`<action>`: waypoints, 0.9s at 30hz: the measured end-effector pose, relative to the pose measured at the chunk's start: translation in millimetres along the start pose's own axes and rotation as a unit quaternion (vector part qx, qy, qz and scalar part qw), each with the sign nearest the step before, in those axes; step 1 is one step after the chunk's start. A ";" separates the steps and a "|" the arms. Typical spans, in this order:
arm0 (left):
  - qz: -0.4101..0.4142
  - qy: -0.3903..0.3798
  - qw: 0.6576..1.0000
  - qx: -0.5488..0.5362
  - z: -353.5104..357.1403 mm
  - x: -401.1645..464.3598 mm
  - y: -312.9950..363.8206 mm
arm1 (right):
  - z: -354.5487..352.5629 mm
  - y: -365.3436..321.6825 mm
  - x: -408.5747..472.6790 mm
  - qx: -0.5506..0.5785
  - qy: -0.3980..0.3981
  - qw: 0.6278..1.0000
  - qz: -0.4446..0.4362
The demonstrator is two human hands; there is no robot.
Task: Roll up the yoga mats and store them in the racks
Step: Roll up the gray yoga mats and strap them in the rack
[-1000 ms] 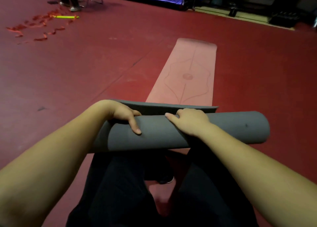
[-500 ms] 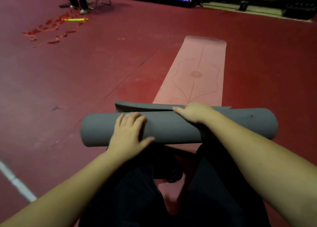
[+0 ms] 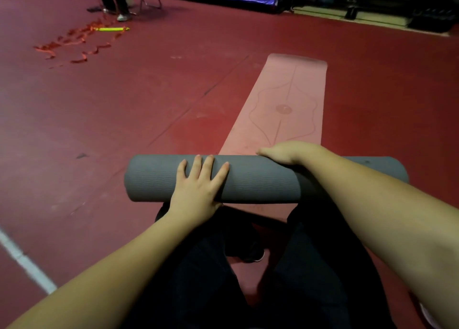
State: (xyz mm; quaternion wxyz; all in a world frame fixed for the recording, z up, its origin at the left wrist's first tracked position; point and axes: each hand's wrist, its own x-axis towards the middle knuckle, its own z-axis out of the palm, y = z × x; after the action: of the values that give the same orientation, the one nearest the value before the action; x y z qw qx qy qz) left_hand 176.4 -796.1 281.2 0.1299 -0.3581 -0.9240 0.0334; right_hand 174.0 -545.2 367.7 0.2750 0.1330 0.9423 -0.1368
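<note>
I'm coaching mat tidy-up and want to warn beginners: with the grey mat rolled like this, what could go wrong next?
The left hand lies flat on the grey roll, not wrapped round it, so the roll could loosen if pressure eases. The right hand holds only the far top edge; lifting that way may let the ends telescope. The pink mat is still unrolled underfoot.

The grey mat (image 3: 260, 179) is rolled into a tight cylinder lying crosswise over the near end of the pink mat (image 3: 283, 105), which lies flat and unrolled, stretching away from the roll.
</note>
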 end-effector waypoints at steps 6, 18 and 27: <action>0.024 -0.002 1.000 -0.010 -32.4 -12.8 1.1 | -3.1 7.0 -9.2 0.011 -0.033 0.999 -0.016; 0.035 -0.065 0.997 -0.022 -39.6 -19.0 -7.2 | 14.1 5.5 1.6 -0.024 -0.010 0.999 -0.023; 0.036 -0.269 0.954 -0.129 -42.9 43.0 -39.8 | 30.2 12.8 -3.8 -0.008 0.125 0.990 -0.067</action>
State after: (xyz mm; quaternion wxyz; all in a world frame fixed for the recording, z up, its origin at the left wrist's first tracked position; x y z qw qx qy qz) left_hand 131.2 -798.1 338.0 -0.1721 -0.3829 -0.9075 0.0136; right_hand 195.8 -544.0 343.0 0.1468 0.0836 0.9771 -0.1296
